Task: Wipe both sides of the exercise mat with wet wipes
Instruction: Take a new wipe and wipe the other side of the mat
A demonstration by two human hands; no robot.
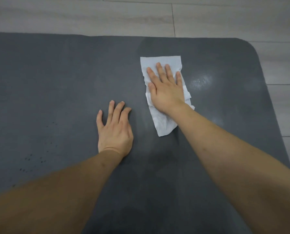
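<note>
A: Pale plank floor [140, 17] beyond. Dark grey exercise mat [56, 81] spread flat across it, rounded corner far right.

B: White wet wipe [162, 122] laid lengthwise on mat, right of centre, crumpled along near edge.

A: Right hand [166, 88] flat on wipe's far half, fingers straight, pressing down, nothing pinched.

B: Left hand [114, 130] palm-down on bare mat just beside wipe, fingers spread, slightly bent, holding nothing.
</note>
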